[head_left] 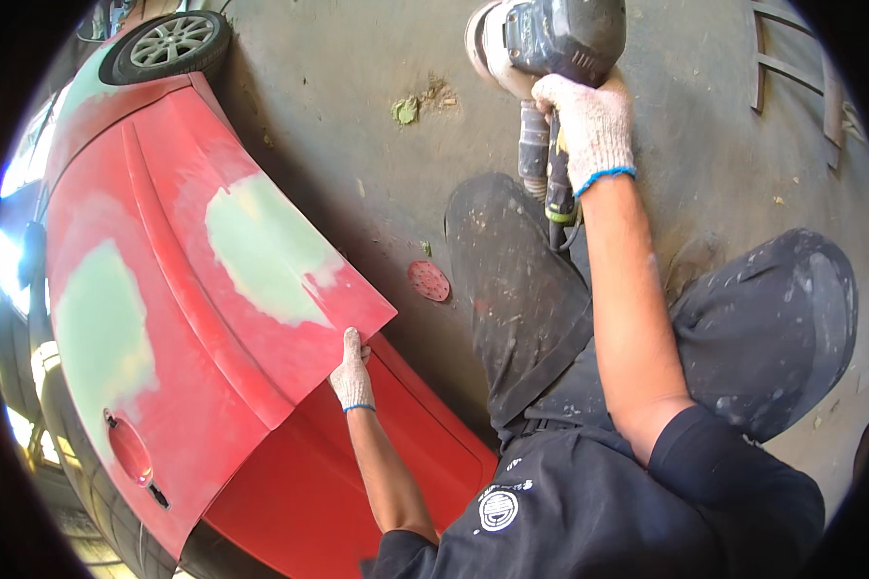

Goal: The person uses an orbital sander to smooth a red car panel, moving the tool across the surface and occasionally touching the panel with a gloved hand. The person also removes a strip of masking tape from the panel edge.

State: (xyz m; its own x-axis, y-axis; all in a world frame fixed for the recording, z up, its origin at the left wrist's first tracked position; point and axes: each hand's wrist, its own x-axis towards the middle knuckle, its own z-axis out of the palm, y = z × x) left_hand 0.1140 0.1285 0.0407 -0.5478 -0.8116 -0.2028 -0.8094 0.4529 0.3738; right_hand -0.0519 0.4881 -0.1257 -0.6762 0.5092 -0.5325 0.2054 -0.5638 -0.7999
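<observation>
A red car door (217, 270) stands ajar on my left, with two pale green filler patches sanded into its dull paint. My left hand (353, 374), in a white knit glove, is closed round the door's edge near its lower corner, thumb on the outer face. Up and to the right, my gloved right hand (594, 121) is wrapped round the handle of a black and white electric sander (565, 39). The sander is held away from the door, its pad turned to the left. A hose (534, 145) and a cable hang from it beside my wrist.
A red sanding disc (429, 281) with holes lies on the grey floor by my knee. Farther off are a green scrap (406, 110), a car wheel (171, 43) and a metal frame (792, 68) at the upper right. The door handle (130, 451) sits lower left.
</observation>
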